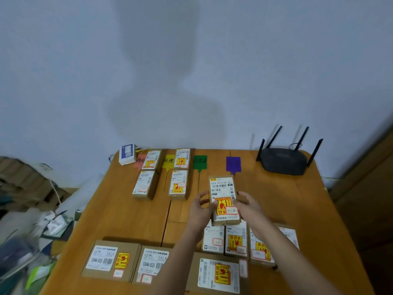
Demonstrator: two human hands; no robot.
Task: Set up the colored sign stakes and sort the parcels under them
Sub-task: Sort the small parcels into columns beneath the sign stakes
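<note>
wooden table (119,211) | sign stakes (200,162) | parcels (145,184) | black router (284,160) | white box (127,154)

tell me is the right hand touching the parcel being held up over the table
Touching. The head view shows the right hand with fingers wrapped onto the parcel at its right edge, no gap.

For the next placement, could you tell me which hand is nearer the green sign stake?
Left. The left hand is just below-right of the green sign stake; the right hand sits beyond the held parcel.
</note>
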